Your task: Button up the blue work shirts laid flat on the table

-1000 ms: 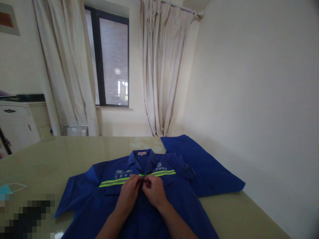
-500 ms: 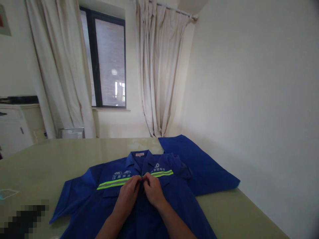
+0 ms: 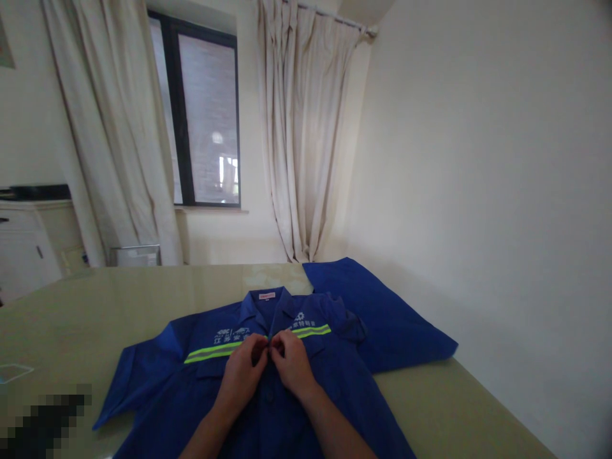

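Note:
A blue short-sleeved work shirt (image 3: 203,398) lies front up, its collar pointing away from me. Yellow-green and grey reflective stripes and white lettering cross its chest. Both hands meet at the front opening, level with the stripes. My left hand (image 3: 245,370) pinches the shirt's front edge from the left. From the right, my right hand (image 3: 291,362) pinches the same edge, fingertips nearly touching the left ones. The fingers hide whatever small part lies between them. A button shows on the placket just below the hands.
Another blue cloth piece (image 3: 392,319) lies on the green tabletop (image 3: 191,287) at the right, partly under the shirt. A white-edged item (image 3: 16,372) and a pixelated dark patch are at the left. Curtains, a window and a cabinet stand behind.
My left hand's fingers have curled into a rounder pinch, with a gap showing between thumb and forefinger. My right hand has shifted slightly left. The view has moved slightly.

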`<act>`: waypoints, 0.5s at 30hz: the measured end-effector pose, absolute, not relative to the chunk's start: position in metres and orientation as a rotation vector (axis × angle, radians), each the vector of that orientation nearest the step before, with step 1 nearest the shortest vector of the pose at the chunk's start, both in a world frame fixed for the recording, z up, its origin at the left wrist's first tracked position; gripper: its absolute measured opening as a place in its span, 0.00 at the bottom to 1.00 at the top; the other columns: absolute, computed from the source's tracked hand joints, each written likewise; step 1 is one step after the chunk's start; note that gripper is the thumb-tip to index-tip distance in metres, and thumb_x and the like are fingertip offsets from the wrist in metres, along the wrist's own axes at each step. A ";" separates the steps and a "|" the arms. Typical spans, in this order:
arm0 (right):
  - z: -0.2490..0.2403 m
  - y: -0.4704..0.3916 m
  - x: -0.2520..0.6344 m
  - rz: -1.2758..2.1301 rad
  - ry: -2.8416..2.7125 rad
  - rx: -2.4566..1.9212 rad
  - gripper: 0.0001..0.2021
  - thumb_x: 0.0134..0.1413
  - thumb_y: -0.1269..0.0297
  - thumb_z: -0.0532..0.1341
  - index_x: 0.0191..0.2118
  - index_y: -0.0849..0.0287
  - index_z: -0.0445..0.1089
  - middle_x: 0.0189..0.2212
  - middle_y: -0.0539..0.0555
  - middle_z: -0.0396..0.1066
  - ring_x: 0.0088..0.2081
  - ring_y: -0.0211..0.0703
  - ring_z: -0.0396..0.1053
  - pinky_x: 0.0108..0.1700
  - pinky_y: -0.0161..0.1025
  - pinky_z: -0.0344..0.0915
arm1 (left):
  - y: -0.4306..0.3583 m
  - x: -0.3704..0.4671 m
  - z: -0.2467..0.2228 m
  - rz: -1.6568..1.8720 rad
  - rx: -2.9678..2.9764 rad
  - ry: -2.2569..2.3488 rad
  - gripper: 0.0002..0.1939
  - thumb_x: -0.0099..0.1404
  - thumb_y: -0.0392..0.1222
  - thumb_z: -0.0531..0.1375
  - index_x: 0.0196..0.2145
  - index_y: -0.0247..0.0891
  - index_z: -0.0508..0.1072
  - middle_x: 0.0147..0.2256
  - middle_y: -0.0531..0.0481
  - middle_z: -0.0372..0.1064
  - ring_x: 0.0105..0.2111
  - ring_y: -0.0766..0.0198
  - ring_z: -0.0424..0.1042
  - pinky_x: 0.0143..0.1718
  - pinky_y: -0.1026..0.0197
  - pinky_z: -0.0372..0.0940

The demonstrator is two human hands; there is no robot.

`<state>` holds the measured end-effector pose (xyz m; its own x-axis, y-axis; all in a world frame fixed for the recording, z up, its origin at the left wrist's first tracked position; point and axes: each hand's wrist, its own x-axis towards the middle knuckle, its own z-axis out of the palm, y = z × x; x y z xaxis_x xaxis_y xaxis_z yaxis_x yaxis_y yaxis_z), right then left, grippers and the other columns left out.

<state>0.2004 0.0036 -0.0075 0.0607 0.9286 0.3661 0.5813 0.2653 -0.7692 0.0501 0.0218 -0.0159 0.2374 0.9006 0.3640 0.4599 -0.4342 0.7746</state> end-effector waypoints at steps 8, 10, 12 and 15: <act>-0.004 0.000 0.199 0.443 -1.694 -1.491 0.08 0.51 0.77 0.61 0.33 0.56 0.72 0.32 0.49 0.70 0.33 0.40 0.68 0.38 0.34 0.60 | 0.018 0.051 -0.010 1.096 1.999 1.260 0.06 0.66 0.42 0.55 0.38 0.43 0.71 0.36 0.49 0.78 0.38 0.56 0.79 0.42 0.57 0.70; -0.004 -0.001 0.199 0.433 -1.709 -1.511 0.08 0.52 0.77 0.61 0.33 0.56 0.72 0.33 0.49 0.70 0.33 0.40 0.68 0.38 0.34 0.60 | 0.019 0.052 -0.011 1.078 2.016 1.287 0.06 0.65 0.39 0.54 0.38 0.43 0.70 0.36 0.50 0.78 0.38 0.57 0.78 0.42 0.57 0.69; -0.004 -0.001 0.199 0.408 -1.722 -1.522 0.08 0.53 0.77 0.61 0.33 0.55 0.72 0.33 0.49 0.71 0.34 0.41 0.69 0.38 0.35 0.60 | 0.019 0.053 -0.012 1.049 2.039 1.317 0.06 0.65 0.37 0.54 0.38 0.43 0.69 0.36 0.50 0.77 0.38 0.58 0.77 0.41 0.58 0.68; -0.005 0.000 0.199 0.379 -1.735 -1.530 0.08 0.54 0.77 0.61 0.33 0.55 0.72 0.34 0.49 0.71 0.35 0.41 0.69 0.38 0.35 0.59 | 0.019 0.055 -0.010 0.993 2.094 1.376 0.07 0.65 0.34 0.54 0.38 0.43 0.68 0.36 0.52 0.76 0.38 0.59 0.76 0.41 0.59 0.66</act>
